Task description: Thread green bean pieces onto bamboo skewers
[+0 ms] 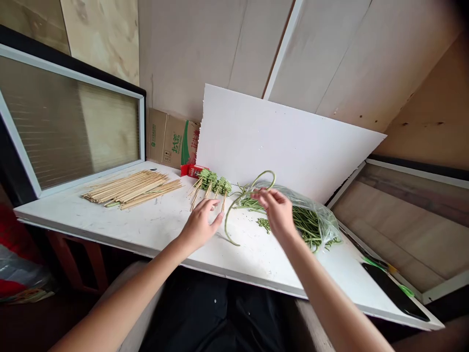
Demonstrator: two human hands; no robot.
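A long green bean is pinched in the fingers of my right hand. It loops up above the hand and hangs down to the left in a curve, its lower end close to the tabletop. My left hand is to the left of the bean, fingers apart with nothing in them. Just beyond that hand lie several bunches of bean pieces threaded on skewers, their bare sticks pointing toward me. Behind my right hand, a clear plastic bag holds a heap of long green beans, partly hidden by the hand.
A large pile of wooden skewers lies at the left of the white table. Small green bean ends are scattered near the bag. A cardboard box and a white board stand behind. A black flat object lies at right.
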